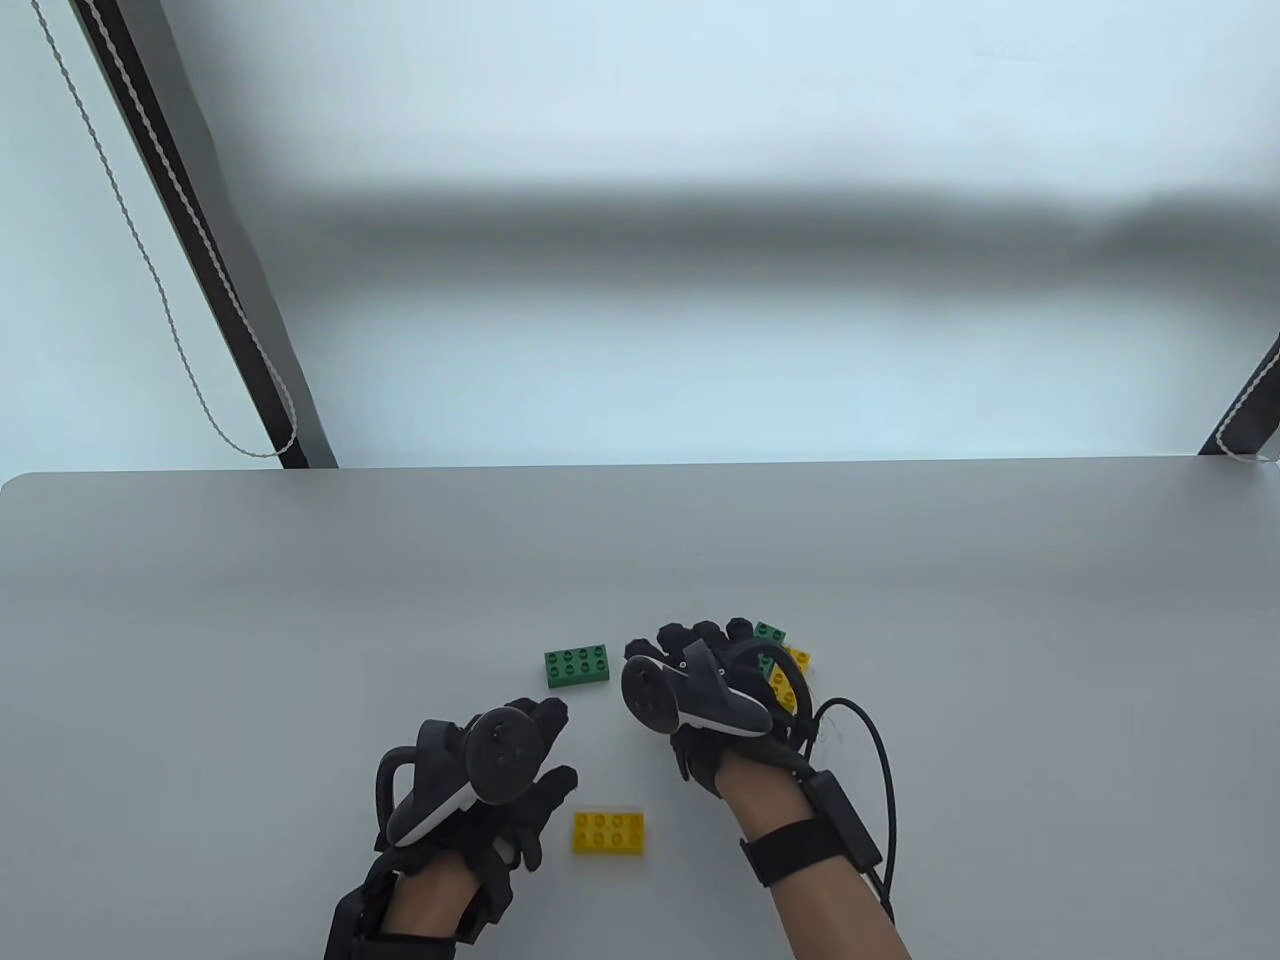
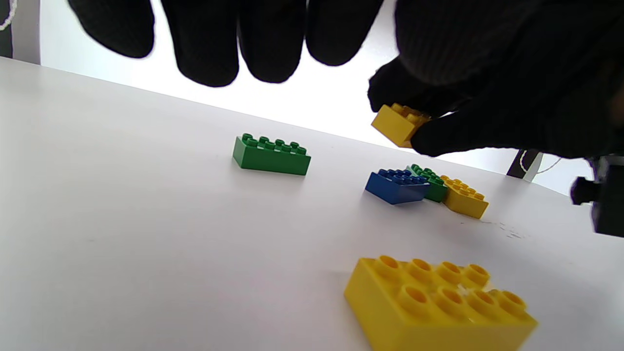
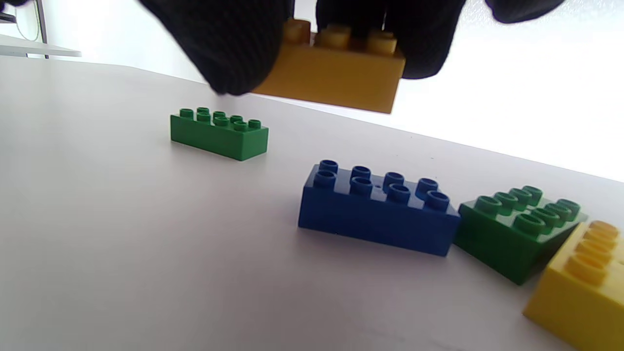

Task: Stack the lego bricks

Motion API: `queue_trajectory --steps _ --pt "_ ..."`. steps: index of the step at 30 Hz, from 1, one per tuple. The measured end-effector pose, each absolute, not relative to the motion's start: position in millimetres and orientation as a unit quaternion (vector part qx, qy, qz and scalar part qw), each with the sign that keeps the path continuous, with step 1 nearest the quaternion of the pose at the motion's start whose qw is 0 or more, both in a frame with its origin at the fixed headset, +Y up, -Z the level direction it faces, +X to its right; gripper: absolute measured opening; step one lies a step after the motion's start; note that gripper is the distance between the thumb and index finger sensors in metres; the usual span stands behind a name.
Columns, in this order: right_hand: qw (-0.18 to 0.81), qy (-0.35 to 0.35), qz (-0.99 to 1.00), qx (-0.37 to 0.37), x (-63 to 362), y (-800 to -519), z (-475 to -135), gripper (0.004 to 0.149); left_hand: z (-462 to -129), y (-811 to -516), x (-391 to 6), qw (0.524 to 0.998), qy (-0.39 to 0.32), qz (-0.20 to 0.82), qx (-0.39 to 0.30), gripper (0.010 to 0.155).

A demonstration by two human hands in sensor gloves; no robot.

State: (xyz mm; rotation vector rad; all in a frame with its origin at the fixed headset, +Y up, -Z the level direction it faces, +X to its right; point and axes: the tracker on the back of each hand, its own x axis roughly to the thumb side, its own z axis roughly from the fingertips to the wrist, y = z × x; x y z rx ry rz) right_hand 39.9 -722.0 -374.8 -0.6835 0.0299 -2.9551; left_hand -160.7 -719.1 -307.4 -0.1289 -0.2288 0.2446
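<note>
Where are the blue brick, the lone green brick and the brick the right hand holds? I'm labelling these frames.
blue brick (image 3: 375,214): right wrist view, its front side wall.
lone green brick (image 1: 577,667): table view, its studded top.
held yellow brick (image 3: 336,78): right wrist view, its side wall below the fingers.

The right hand (image 2: 497,92) holds a yellow brick (image 2: 397,124) above the table (image 2: 122,234); below lie a blue brick (image 2: 396,186) (touching a green one (image 2: 434,184)) and a lone green brick (image 2: 270,155).

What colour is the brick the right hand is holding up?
Yellow. The right hand holds the yellow brick above the table, clearest in the right wrist view.
</note>
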Motion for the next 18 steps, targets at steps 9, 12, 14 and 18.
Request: queue_trajectory --steps 9,12,14,18 --pt "0.040 0.028 -0.968 -0.245 53.1 -709.4 -338.3 0.067 -305.7 -719.9 -158.1 0.983 -0.123 0.122 -0.057 0.067" --pt "0.035 0.033 -0.967 -0.252 55.3 -710.1 -327.5 0.067 -305.6 -720.1 -158.1 0.983 -0.123 0.122 -0.054 0.067" --pt "0.026 0.031 -0.967 -0.251 57.2 -713.1 -320.8 0.067 -305.5 -720.1 -158.1 0.983 -0.124 0.123 -0.049 0.067" --pt "0.007 0.030 -0.968 -0.251 59.3 -721.1 -310.9 0.067 -305.4 -719.9 -157.7 0.984 -0.126 0.119 -0.040 0.066"
